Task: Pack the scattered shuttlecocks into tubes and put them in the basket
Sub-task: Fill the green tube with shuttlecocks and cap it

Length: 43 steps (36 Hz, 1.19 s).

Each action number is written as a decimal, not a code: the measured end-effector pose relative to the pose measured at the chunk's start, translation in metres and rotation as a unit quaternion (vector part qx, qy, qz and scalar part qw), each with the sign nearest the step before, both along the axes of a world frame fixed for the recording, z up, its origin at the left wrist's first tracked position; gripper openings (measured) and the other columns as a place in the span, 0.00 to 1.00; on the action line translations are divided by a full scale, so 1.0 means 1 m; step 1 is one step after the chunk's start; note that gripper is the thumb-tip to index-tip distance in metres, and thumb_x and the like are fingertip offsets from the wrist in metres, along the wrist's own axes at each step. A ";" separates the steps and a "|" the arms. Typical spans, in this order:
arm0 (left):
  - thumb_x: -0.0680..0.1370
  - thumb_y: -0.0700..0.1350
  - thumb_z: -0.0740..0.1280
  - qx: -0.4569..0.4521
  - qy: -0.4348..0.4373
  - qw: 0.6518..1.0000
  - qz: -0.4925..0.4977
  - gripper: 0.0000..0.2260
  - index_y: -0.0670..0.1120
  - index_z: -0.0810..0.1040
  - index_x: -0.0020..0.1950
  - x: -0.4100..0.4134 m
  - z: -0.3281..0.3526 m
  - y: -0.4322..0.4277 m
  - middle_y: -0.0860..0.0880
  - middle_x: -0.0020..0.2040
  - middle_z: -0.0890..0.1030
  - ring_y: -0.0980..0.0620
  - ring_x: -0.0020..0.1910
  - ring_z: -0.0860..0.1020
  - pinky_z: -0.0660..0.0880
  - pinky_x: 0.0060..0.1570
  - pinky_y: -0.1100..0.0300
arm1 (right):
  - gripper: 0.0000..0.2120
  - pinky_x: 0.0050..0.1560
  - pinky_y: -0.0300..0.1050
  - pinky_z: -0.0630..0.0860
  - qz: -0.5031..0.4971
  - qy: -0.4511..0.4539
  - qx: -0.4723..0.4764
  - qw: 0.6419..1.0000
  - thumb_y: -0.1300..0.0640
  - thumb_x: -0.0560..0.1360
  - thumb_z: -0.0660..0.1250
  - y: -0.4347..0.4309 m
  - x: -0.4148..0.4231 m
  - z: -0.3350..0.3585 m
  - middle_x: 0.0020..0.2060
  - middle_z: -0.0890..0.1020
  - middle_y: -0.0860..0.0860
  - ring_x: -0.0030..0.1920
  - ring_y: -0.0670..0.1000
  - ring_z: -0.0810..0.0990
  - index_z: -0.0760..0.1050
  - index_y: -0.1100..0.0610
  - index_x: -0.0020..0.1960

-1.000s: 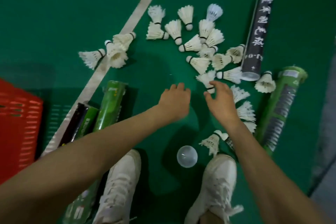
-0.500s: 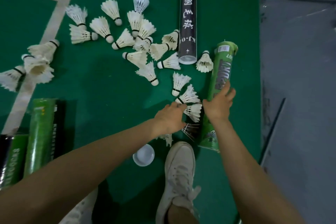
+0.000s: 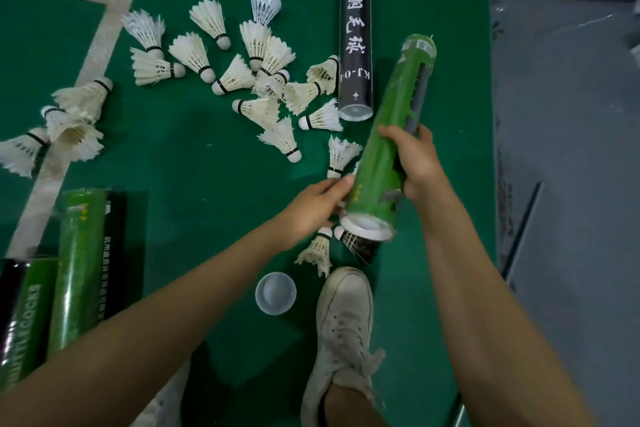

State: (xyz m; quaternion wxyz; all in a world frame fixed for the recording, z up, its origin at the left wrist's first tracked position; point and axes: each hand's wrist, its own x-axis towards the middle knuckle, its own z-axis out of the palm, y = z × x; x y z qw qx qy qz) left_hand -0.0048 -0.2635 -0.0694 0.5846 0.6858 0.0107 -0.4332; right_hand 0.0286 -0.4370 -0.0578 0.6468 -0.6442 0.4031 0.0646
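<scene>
The right hand [image 3: 415, 163] gripped the green tube [image 3: 384, 146] round its middle, fingers curled, holding it tilted with the open mouth nearest the person, seemingly for loading. The left hand [image 3: 311, 208] waited at that mouth, thumb touching the wall; whether it held anything could not be told. Shuttlecocks [image 3: 256, 107] lay scattered far left, beside the black tube [image 3: 356, 28]; no basket showed.

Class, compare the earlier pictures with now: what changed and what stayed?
The right hand gripped the green tube and lifted it off the floor, its near end by the left hand. The black tube, clear cap and scattered shuttlecocks stayed put.
</scene>
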 end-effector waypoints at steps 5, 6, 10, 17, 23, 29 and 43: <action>0.74 0.62 0.60 -0.161 0.161 0.970 0.089 0.22 0.51 0.76 0.61 0.011 0.028 0.031 0.43 0.58 0.82 0.42 0.57 0.81 0.78 0.53 0.42 | 0.34 0.48 0.54 0.82 -0.013 -0.035 0.099 0.994 0.52 0.69 0.74 0.039 0.030 0.007 0.56 0.79 0.58 0.52 0.56 0.82 0.63 0.60 0.69; 0.73 0.61 0.61 -0.175 0.169 0.965 0.098 0.23 0.50 0.76 0.63 0.014 0.030 0.039 0.42 0.58 0.82 0.42 0.56 0.81 0.78 0.53 0.42 | 0.34 0.50 0.55 0.81 -0.018 -0.044 0.102 0.994 0.53 0.70 0.74 0.049 0.035 0.009 0.56 0.79 0.59 0.52 0.56 0.82 0.63 0.60 0.69; 0.75 0.53 0.69 -0.228 0.181 0.948 0.126 0.27 0.43 0.71 0.70 0.023 0.036 0.074 0.40 0.57 0.81 0.44 0.50 0.82 0.80 0.47 0.52 | 0.32 0.53 0.56 0.80 -0.001 -0.084 0.102 0.991 0.53 0.70 0.74 0.083 0.052 0.016 0.57 0.79 0.58 0.53 0.56 0.82 0.64 0.60 0.69; 0.67 0.34 0.73 -0.198 0.116 0.966 0.116 0.40 0.47 0.60 0.75 0.024 0.019 0.139 0.47 0.64 0.77 0.49 0.58 0.79 0.78 0.51 0.59 | 0.38 0.38 0.45 0.81 0.072 -0.095 0.101 0.988 0.50 0.69 0.75 0.134 0.067 0.028 0.60 0.78 0.54 0.51 0.51 0.81 0.59 0.55 0.72; 0.60 0.39 0.79 0.038 -0.040 0.998 0.023 0.49 0.52 0.57 0.75 0.018 0.009 0.197 0.57 0.64 0.74 0.54 0.62 0.75 0.74 0.59 0.62 | 0.42 0.59 0.57 0.76 0.087 -0.069 0.135 0.985 0.49 0.69 0.75 0.170 0.070 0.022 0.61 0.77 0.53 0.58 0.54 0.79 0.56 0.55 0.74; 0.69 0.49 0.78 0.093 -0.054 0.992 0.059 0.30 0.51 0.66 0.66 0.016 0.006 0.202 0.54 0.57 0.78 0.55 0.54 0.79 0.77 0.57 0.55 | 0.36 0.59 0.55 0.77 0.165 -0.014 0.150 0.975 0.55 0.70 0.74 0.207 0.039 0.006 0.58 0.77 0.53 0.56 0.52 0.79 0.57 0.55 0.70; 0.69 0.39 0.76 0.119 -0.086 0.989 0.027 0.38 0.58 0.56 0.68 0.000 0.022 0.230 0.51 0.57 0.75 0.51 0.48 0.80 0.80 0.47 0.59 | 0.21 0.55 0.48 0.77 0.177 -0.212 0.057 0.960 0.53 0.76 0.68 0.197 0.057 0.045 0.58 0.77 0.48 0.53 0.45 0.79 0.66 0.45 0.66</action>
